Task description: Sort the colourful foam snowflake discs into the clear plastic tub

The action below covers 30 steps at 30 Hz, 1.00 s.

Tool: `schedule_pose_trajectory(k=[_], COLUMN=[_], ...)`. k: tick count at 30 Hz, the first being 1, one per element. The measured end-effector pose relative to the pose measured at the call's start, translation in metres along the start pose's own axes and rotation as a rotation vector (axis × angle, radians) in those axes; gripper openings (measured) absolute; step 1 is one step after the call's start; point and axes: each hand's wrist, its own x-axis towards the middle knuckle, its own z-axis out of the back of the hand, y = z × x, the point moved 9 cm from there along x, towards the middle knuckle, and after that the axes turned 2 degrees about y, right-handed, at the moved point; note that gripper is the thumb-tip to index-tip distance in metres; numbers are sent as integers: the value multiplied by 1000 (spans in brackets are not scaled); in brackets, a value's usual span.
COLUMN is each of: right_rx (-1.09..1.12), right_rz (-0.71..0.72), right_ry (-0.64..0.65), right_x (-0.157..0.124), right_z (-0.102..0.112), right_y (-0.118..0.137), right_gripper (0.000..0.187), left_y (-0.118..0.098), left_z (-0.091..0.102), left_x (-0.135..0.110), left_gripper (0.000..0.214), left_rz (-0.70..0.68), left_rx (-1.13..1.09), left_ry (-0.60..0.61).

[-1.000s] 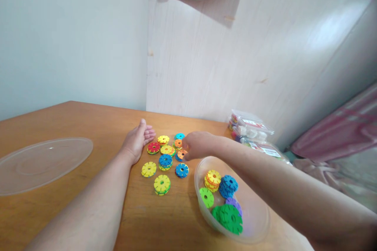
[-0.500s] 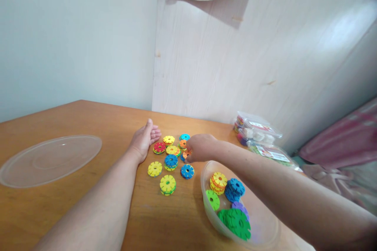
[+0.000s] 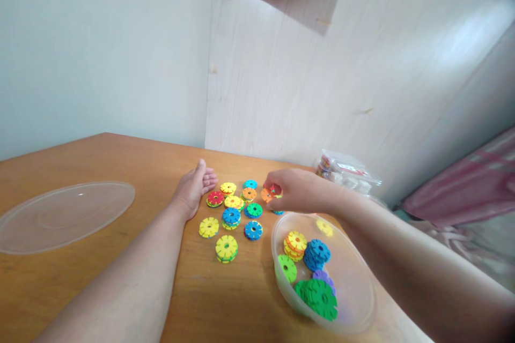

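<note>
Within right hand [image 3: 300, 194], orange disc [image 3: 266, 194] (partly hidden)

The person's two forearms show bare along their whole visible length, from the lower edge of the view to the wrists, and the bare left hand [image 3: 195, 187] and bare right hand [image 3: 300, 193] end them, fingers plain as far as can be told, nails too small to judge.

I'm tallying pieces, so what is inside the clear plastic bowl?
A yellow-and-orange stack of slotted toy discs, a blue stack, a light green disc and a dark green pile. A purple disc shows partly; whatever lies under the piles is covered.
</note>
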Motion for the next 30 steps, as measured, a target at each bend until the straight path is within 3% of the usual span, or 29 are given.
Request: schedule_pose_trajectory(k=[5,12,15,19,25,30], right_rx=[51,-81,-141,-165,-106,-20], right_rz=[27,53,33,7,-45,-81], right_ry=[-20,32,22,-15,-74,-58], right_x=[-55,-89,-89,-90,-81,-36], right_z=[12,-17,-31,-38,-15,-6], right_y=[3,8,3,-3,-10,-31], right_gripper=[33,21,18,27,24,29], left_y=[3,-2,-5,-7,-7,-5], left_z=[2,0,-2,-3,-3,-1], left_x=[4,1,-3,-6,-6,-5], left_gripper=[57,56,55,56,57,57], left_rz=[-14,-21,-15,-7,-1,-2], left_rx=[-7,-26,-24,-12,-12,-12], left_ry=[7,10,2,-5,-11,-11])
